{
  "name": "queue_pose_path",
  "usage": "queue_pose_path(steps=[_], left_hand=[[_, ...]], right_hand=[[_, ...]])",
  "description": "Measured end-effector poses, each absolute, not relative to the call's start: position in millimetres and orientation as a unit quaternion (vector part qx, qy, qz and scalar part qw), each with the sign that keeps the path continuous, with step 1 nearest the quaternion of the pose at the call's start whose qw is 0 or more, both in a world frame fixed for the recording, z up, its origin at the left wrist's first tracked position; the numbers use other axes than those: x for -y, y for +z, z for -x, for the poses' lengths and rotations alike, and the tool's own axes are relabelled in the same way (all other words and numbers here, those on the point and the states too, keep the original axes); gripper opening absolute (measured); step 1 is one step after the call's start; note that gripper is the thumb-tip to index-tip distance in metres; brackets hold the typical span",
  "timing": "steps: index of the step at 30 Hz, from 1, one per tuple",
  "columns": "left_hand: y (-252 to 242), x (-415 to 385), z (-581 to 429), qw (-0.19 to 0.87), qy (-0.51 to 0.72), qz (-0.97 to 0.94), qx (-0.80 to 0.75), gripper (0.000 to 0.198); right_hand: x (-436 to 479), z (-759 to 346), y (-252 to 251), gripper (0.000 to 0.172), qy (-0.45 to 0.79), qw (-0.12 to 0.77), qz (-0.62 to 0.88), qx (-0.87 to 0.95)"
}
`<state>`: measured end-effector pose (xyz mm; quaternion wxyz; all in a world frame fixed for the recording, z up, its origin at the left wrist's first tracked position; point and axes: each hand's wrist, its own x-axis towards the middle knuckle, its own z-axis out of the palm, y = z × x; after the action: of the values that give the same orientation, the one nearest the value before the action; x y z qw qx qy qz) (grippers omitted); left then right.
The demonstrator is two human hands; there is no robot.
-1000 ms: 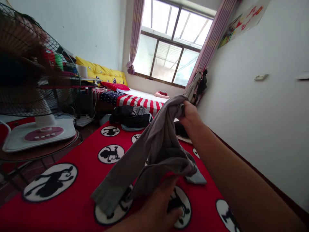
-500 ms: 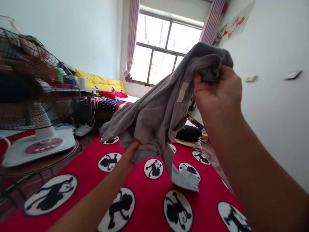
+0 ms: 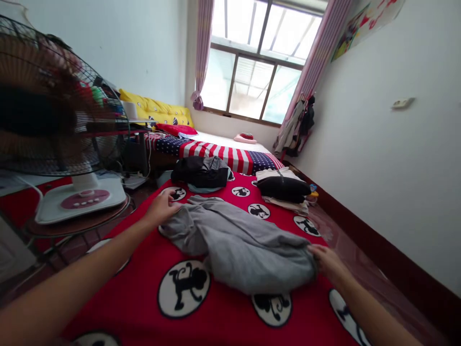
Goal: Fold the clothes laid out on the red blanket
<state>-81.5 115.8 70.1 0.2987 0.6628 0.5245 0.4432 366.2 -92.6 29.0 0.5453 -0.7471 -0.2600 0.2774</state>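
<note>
A grey garment (image 3: 248, 240), rumpled and lengthwise across my view, lies spread over a red cloth (image 3: 144, 283) printed with black monkeys in white circles. At its left end, my left hand (image 3: 163, 210) has finger and thumb curled on the fabric. My right hand (image 3: 327, 262) pinches the right edge of the garment, which bunches a little there. Folds hide what kind of garment it is.
Behind lie a dark clothing pile (image 3: 203, 173) and a folded stack (image 3: 283, 187) with black and pale pieces. A fan (image 3: 84, 194) stands on a round stool at left. Farther back are a bed (image 3: 223, 144) and a window (image 3: 252, 81).
The grey garment has come down from the air onto the red cloth and is spread out. My right hand has lowered; my left hand has moved left. The view has shifted, showing both piles.
</note>
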Motion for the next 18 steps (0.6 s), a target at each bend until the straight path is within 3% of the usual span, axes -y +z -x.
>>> queue_pose_path(steps=[2,3,5,8,10,13,18], left_hand=[[39,-89,68,0.133,0.45,-0.753,-0.462,0.033],[28,-70,58,0.099,0.436,-0.804,-0.393,0.026],[13,-27,35,0.071,0.375,-0.896,-0.228,0.017],[2,28,5,0.035,0.274,-0.96,-0.047,0.015],[-4,46,-8,0.041,0.254,-0.966,-0.028,0.014],[-11,51,-15,0.052,0.252,-0.965,-0.049,0.011],[-11,57,-5,0.085,0.231,-0.968,-0.05,0.015]], right_hand=[[107,-381,-3,0.036,0.305,0.506,0.775,0.222],[112,-385,-10,0.045,0.307,0.494,0.782,0.223],[116,-384,-7,0.061,0.27,0.455,0.802,0.279],[115,-364,17,0.068,0.11,0.347,0.826,0.43],[117,-338,32,0.067,0.002,0.274,0.796,0.539],[126,-292,40,0.058,0.012,0.168,0.724,0.668],[126,-243,36,0.017,0.035,0.02,0.676,0.736]])
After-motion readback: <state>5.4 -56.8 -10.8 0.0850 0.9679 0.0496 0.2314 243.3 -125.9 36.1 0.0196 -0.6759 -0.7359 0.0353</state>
